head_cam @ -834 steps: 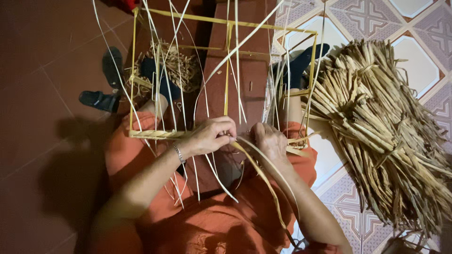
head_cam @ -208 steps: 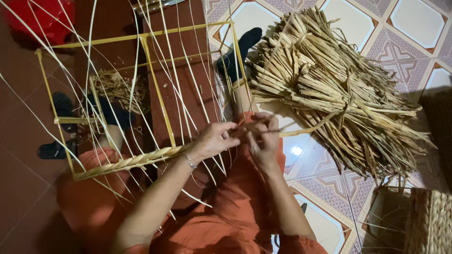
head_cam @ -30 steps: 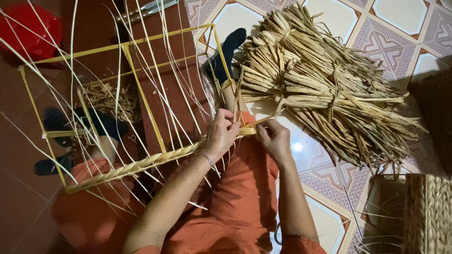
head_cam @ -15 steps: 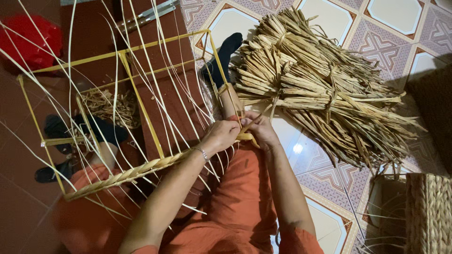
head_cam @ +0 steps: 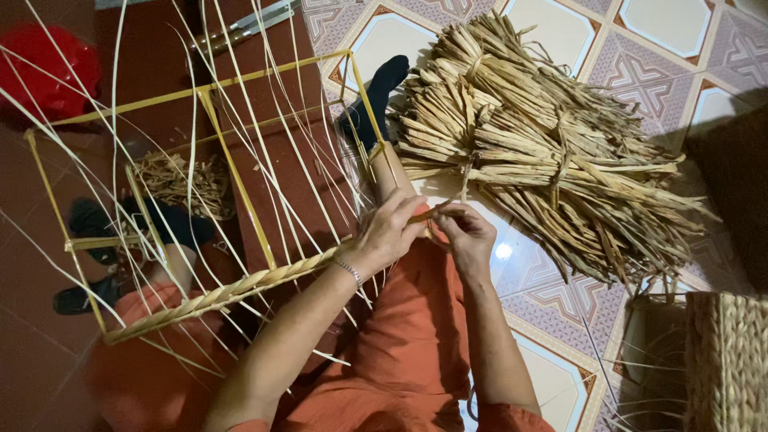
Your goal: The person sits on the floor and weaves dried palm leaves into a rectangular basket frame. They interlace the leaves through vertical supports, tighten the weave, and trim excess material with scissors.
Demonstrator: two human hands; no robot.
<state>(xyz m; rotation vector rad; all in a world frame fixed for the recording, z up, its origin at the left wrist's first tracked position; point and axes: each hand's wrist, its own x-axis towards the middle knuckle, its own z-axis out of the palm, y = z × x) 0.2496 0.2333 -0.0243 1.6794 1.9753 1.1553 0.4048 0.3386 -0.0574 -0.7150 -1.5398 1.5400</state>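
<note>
Tiled floor [head_cam: 560,24] with white panels and purple patterned borders fills the right half of the scene; on the left it gives way to plain dark red floor [head_cam: 32,264]. One person sits on it in orange clothes [head_cam: 416,352], legs stretched away from the camera, with two dark socks showing: one foot [head_cam: 376,100] at the far middle, the other [head_cam: 168,224] at the left inside the frame.

One yellow frame [head_cam: 232,168], a box of thin rods, lies over the legs. Many pale thin strips [head_cam: 264,152] stand up from it, too many to count. One finished braided edge [head_cam: 240,286] runs along its near side, from near left up to the hands.

Left hand [head_cam: 388,236] is closed, pinching the end of the braid at the frame's near right corner. Right hand [head_cam: 468,236], just beside it, is closed too, fingers nipping one flat straw strand [head_cam: 436,212] that runs between the two hands.

One big heap of dried straw bundles [head_cam: 544,152] lies on the tiles, far right of the hands. One small straw tuft [head_cam: 180,180] lies inside the frame at the left. One woven basket [head_cam: 728,360] stands near right. One red thing [head_cam: 48,68] sits far left, and one dark sandal [head_cam: 80,298] lies at the left edge.
</note>
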